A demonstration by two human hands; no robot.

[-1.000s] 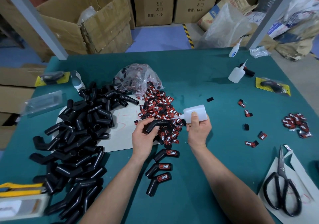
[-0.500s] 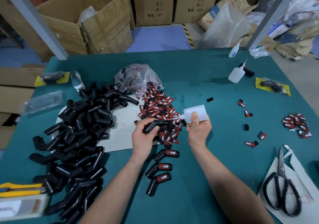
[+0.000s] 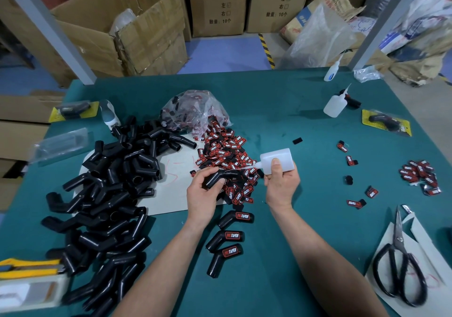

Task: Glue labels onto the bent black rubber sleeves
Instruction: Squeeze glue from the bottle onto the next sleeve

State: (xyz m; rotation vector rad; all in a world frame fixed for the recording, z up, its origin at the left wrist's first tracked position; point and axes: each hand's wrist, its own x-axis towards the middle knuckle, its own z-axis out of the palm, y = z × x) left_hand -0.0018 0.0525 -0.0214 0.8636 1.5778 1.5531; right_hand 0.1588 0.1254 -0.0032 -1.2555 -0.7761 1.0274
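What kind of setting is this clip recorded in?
Probably a small packing or assembly workshop in a stockroom: stacked printed cartons behind a green worktable, with a bulk heap of black rubber sleeves and a pile of labels on it.

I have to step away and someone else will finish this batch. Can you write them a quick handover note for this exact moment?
Left hand: grip on one unlabelled bent sleeve.
Right hand: grip on the glue bottle, nozzle pointing at that sleeve.
Done: three labelled sleeves lie in a row near the table's front edge, between the forearms.
Left: label the held sleeve, then the large pile of bare sleeves on the left.
Loose labels are heaped just beyond the hands; more labels lie at right.
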